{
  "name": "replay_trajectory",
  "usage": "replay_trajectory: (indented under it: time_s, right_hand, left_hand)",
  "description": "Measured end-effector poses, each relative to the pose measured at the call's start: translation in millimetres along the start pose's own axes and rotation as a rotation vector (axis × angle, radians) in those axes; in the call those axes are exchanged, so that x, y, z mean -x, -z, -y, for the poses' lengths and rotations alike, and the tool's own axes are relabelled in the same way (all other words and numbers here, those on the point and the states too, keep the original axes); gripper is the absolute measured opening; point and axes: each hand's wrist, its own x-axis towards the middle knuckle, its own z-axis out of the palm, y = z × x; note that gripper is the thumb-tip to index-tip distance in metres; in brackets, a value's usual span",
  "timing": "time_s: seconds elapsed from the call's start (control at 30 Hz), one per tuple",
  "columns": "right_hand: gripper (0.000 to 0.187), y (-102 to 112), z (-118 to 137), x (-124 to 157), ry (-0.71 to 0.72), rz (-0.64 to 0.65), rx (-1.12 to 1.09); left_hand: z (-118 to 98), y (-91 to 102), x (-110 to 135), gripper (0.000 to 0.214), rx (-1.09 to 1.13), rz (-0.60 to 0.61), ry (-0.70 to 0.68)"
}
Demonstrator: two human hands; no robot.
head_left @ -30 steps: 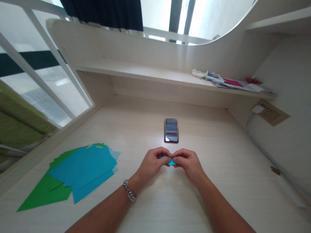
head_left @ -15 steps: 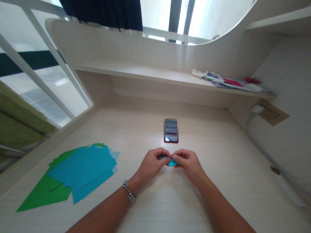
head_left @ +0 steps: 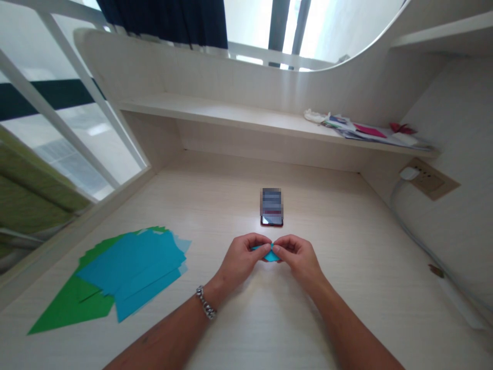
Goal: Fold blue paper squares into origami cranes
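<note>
A small folded piece of blue paper [head_left: 270, 254] sits between my two hands just above the pale wooden desk [head_left: 346, 246]. My left hand [head_left: 241, 259] pinches its left side with curled fingers; a metal bracelet [head_left: 205, 303] circles that wrist. My right hand [head_left: 298, 258] pinches the right side, fingertips almost meeting those of the left. Most of the paper is hidden under my fingers.
A phone [head_left: 271, 207] lies flat just beyond my hands. A fanned pile of blue and green paper sheets [head_left: 119, 272] lies at the left. The shelf [head_left: 215, 113] above holds papers [head_left: 362, 131] at its right end. A wall socket [head_left: 427, 180] and cable [head_left: 423, 246] run along the right.
My hands have shifted very slightly while working the small blue paper; the fingertips have closed in a bit. Everything else stays put.
</note>
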Motion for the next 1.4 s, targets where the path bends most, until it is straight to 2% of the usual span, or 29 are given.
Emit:
replay_trajectory:
  time_s: [0.47,0.67,0.9,1.07,1.23,1.4]
  right_hand:
    - [0.023,-1,-2,-3,-0.009,0.013,-0.150]
    - [0.020,0,-5,-3,-0.013,-0.014,-0.079]
    - [0.017,3,-1,-3,0.097,-0.086,0.152]
    - [0.015,2,1,-3,0.131,-0.117,0.184]
    - [0.017,7,9,-9,0.123,-0.093,0.173]
    - [0.017,12,16,-18,0.062,0.019,0.197]
  left_hand:
    - [6,0.2,-1,0.019,0.020,-0.055,-0.024]
    - [4,0.0,0,0.019,0.034,-0.069,-0.032]
    - [-6,-3.4,1,0.020,0.152,-0.002,0.064]
    - [-8,-8.1,-4,0.021,0.104,-0.029,0.085]
    - [-10,-9.7,-11,0.017,0.032,-0.008,-0.004]
    - [-8,-5.2,-16,0.016,-0.040,0.009,-0.052]
